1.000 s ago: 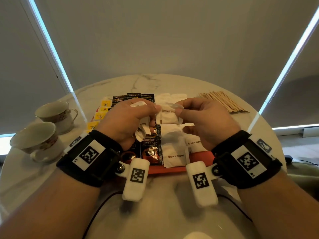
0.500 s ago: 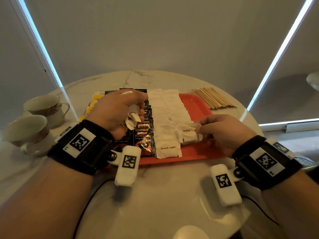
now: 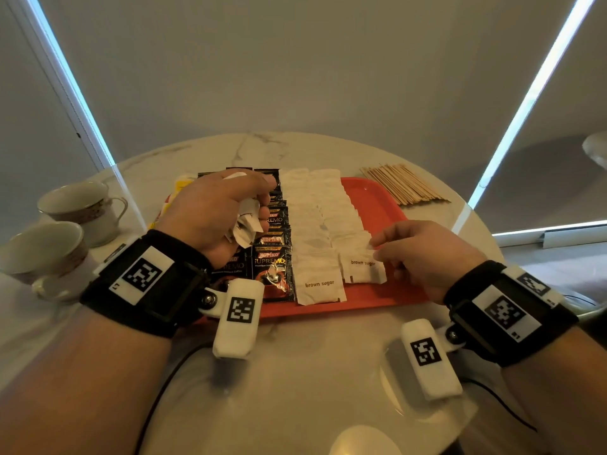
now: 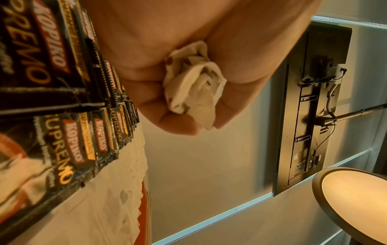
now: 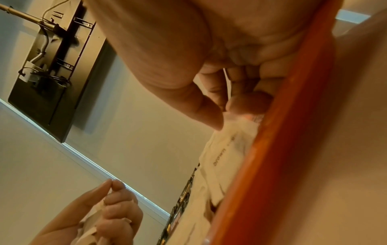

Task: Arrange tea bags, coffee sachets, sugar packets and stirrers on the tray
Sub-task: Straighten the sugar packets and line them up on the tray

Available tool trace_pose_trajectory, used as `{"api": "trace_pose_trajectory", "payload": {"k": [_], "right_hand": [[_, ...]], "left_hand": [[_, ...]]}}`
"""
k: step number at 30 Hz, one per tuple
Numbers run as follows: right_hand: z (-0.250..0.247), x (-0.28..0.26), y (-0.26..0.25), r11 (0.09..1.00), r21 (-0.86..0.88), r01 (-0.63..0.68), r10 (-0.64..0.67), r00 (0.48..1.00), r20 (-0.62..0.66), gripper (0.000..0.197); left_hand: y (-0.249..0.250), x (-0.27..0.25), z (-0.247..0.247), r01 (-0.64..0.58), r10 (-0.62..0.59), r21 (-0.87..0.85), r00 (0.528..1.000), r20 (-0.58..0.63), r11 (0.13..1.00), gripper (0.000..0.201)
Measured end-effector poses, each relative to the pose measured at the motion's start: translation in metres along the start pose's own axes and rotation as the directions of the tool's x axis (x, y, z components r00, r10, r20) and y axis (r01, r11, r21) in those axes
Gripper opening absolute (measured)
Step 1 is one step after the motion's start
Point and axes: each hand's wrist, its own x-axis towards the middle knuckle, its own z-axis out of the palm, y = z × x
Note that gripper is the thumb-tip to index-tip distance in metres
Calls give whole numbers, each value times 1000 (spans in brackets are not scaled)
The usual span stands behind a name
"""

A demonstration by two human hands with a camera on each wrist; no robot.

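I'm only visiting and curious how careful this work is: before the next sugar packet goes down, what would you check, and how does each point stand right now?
1. Left hand grips spare sugar packets: ok.
2. Right hand pinches the front packet of the second row: ok.
3. That packet lies on the red tray: ok.
4. Bare tray space right of the rows: ok.
5. Stirrers on the tray: not ok, on the table.
6. Number of packets left in the left hand: cannot tell.

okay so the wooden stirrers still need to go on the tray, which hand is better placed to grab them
Probably the right hand. The stirrers lie on the table off the tray's far right corner, on its side; the left hand grips a bunch of sugar packets.
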Motion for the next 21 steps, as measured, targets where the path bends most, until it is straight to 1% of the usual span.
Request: {"api": "trace_pose_trajectory", "payload": {"k": [3, 5, 7, 9, 11, 13, 15, 17, 18, 19, 21], "right_hand": [[1, -5, 2, 997, 59, 58, -56, 997, -49, 16], [2, -11, 2, 990, 115, 77, -73, 996, -41, 12], [5, -18, -1, 987, 146, 67, -73, 997, 39, 8], [10, -20, -5, 988, 148, 46, -64, 991, 118, 9], [13, -21, -8, 989, 140, 48, -69, 986, 149, 12], [14, -19, -10, 981, 180, 73, -92, 991, 98, 13], [12, -15, -11, 952, 282, 114, -113, 993, -21, 11], [12, -12, -11, 897, 421, 135, -86, 987, -133, 7], [14, -11, -10, 869, 477, 127, -59, 986, -155, 7], [17, -11, -10, 843, 527, 107, -35, 989, -146, 7], [23, -14, -10, 801, 596, 55, -11, 997, -77, 6]], "left_hand": [[0, 1, -1, 3, -3, 5, 1000, 0, 1000, 6], [-1, 1, 0, 2, -2, 8, 1000, -1, 1000, 6], [-1, 1, 1, -2, 2, 12, 1000, -3, 1000, 5], [-2, 1, 1, -1, 1, 26, 1000, 0, 1000, 6], [-3, 0, 2, 5, -5, 31, 1000, 2, 1000, 6], [-2, 0, 2, 11, -11, 20, 1000, -2, 1000, 6], [-2, 0, 2, 18, -18, 5, 1000, -8, 1000, 6], [-2, 1, 0, 22, -22, 7, 1000, -9, 1000, 7], [-2, 1, 0, 25, -25, 11, 1000, -8, 1000, 7], [-2, 1, 0, 28, -28, 15, 1000, -6, 999, 7], [-2, 0, 1, 33, -33, 23, 999, -4, 999, 7]]}}
